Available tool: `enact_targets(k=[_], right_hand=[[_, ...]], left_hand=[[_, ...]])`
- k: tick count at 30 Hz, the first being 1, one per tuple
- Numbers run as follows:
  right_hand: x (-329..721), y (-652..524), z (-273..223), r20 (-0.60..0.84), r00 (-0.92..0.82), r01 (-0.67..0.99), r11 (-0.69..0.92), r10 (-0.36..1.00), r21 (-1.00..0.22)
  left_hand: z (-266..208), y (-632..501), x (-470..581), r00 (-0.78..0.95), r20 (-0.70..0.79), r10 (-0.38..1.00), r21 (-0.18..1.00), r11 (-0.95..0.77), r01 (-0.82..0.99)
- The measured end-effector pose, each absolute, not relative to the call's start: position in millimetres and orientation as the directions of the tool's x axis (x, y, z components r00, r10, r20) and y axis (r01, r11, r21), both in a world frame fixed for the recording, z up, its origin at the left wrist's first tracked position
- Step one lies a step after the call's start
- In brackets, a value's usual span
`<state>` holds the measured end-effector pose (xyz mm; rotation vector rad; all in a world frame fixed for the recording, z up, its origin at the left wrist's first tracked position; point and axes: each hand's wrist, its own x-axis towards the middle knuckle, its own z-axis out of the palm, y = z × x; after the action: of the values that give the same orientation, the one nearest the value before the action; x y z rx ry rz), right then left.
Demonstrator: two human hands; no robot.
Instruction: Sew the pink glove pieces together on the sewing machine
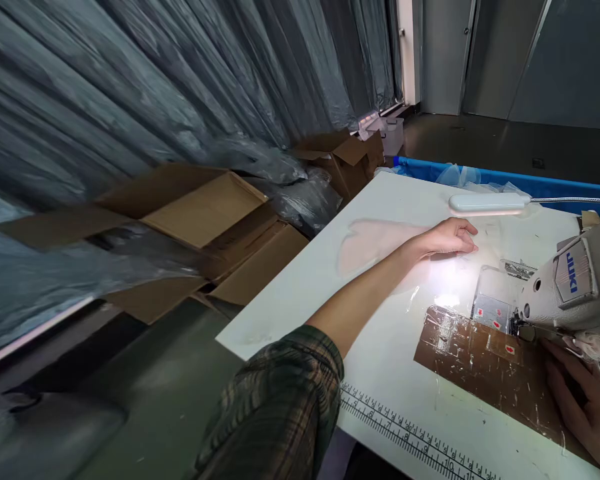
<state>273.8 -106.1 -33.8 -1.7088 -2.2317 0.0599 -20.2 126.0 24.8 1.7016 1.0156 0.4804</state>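
The picture's edge cuts off the white metal JUKI sewing machine (pixel 575 277) and the right hand (pixel 583 400); I cannot tell its grip. A flat, glossy brown taped sheet (pixel 473 363) lies on the white worktop (pixel 380 353), under that hand. The left hand (pixel 450 238) stretches forward, fingers curled, their grip unclear.

Sewing machine (pixel 587 280) on the table (pixel 380 353) at right, lamp (pixel 490 203) near the far edge, boxes (pixel 205 210) at left.
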Motion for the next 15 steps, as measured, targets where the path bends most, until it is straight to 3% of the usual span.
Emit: enact_targets(k=[5, 9, 15], right_hand=[[276, -107, -35, 0.212, -0.237, 0.923, 0.288, 0.948, -0.254], [276, -106, -34, 0.220, -0.261, 0.907, 0.316, 0.940, -0.277], [265, -102, -25, 0.215, -0.256, 0.897, 0.314, 0.943, -0.312]], left_hand=[[25, 120, -13, 0.516, -0.126, 0.848, 0.914, -0.103, 0.393], [33, 117, -15, 0.484, 0.002, 0.875, 0.769, -0.311, 0.559], [74, 108, -34, 0.447, 0.194, 0.873, 0.501, -0.480, 0.720]])
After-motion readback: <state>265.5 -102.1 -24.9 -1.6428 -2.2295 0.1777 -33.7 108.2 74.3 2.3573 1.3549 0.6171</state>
